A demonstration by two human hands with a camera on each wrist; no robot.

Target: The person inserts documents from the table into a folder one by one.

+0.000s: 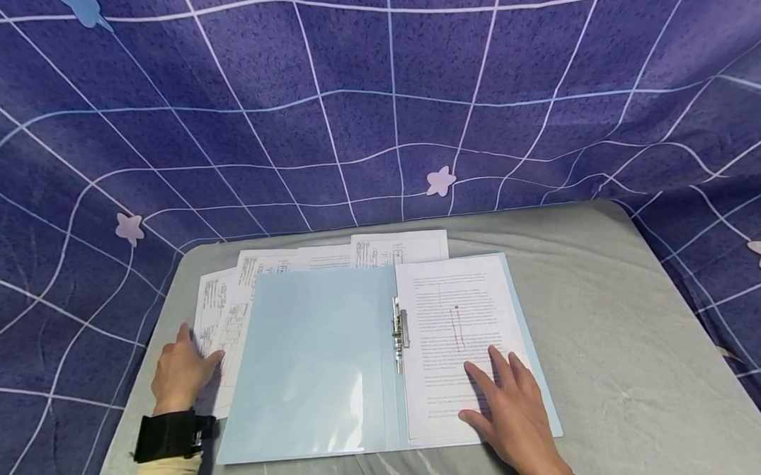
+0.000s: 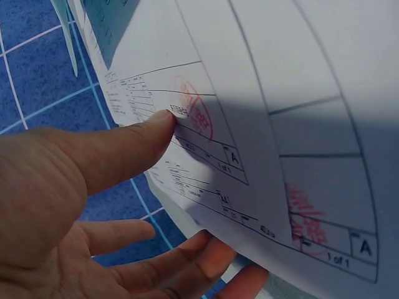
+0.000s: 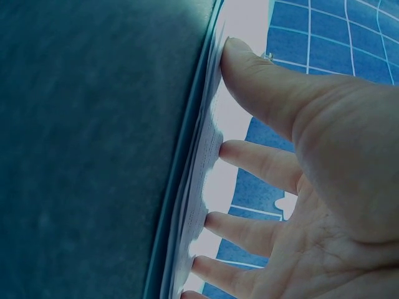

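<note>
At the near right, the right hand point(image 1: 519, 416) is spreading its fingers apart, their tips resting on a smooth white printed page point(image 1: 448, 397) with red marks. At the near left, the left hand point(image 1: 181, 377) is lying with fingers apart, its thumb reaching over thin loose sheets point(image 1: 254, 264). The page is lying in the right half of an open, glossy pale-blue folder point(image 1: 309, 361), beside a narrow metal clip point(image 1: 397, 336). The folder is partly covering the sheets, which are fanning out past its left and far edges. The creased grey worktop point(image 1: 628, 354) is stretching beneath; beyond, blue grid-patterned fabric point(image 1: 347, 55) is hanging.
</note>
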